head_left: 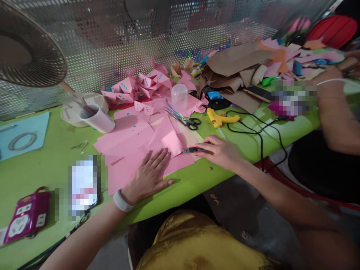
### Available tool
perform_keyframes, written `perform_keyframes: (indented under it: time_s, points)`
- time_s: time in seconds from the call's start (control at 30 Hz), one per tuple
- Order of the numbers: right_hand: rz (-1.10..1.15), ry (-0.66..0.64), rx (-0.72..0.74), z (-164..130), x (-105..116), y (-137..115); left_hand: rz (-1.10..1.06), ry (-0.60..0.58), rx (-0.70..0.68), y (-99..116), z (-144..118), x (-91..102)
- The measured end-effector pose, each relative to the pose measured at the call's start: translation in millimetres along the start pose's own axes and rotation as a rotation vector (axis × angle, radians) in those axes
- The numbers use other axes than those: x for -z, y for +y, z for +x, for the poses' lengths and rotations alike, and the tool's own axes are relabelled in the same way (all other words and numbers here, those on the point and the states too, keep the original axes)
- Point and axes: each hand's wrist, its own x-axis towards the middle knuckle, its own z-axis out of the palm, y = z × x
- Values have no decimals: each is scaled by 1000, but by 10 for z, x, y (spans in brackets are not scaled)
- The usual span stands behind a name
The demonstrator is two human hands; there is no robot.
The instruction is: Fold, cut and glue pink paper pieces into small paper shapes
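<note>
My left hand (153,172), fingers spread, lies flat on pink paper sheets (120,174) near the table's front edge. Just beyond its fingertips is a small folded pink paper piece (172,142). My right hand (222,152) is closed over a slim dark tool (191,149) that looks like a utility knife. Its tip points left and reaches the edge of the folded piece. My palm hides part of its handle. Black-handled scissors (192,123) lie on the paper behind, close to a yellow glue gun (221,118).
Dotted folded pink shapes (132,88) are heaped behind, beside a clear plastic cup (179,95). A fan (30,48), white cup (98,118), phone (84,183) and magenta device (28,215) occupy the left. Black cables (263,137) trail rightward, where another person's arm (334,108) rests.
</note>
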Motion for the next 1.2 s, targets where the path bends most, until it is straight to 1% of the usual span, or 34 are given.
perform_keyframes:
  time_s: [0.2, 0.43, 0.63, 0.87, 1.0, 1.2]
  points:
    - [66, 27, -44, -69, 30, -6, -3, -3, 3, -3, -8, -5]
    - [100, 37, -81, -82, 29, -6, -2, 5, -6, -12, -1, -14]
    - [-4, 24, -51, -43, 42, -13, -1, 16, -7, -16, -11, -17]
    - [-51, 40, -12, -24, 111, -5, -6, 3, 0, 1, -6, 2]
    - [-65, 18, -11, 1, 72, -19, -21, 23, -3, -1, -5, 2]
    - [-17, -33, -27, 52, 13, -50, -36, 32, -10, -6, -12, -14]
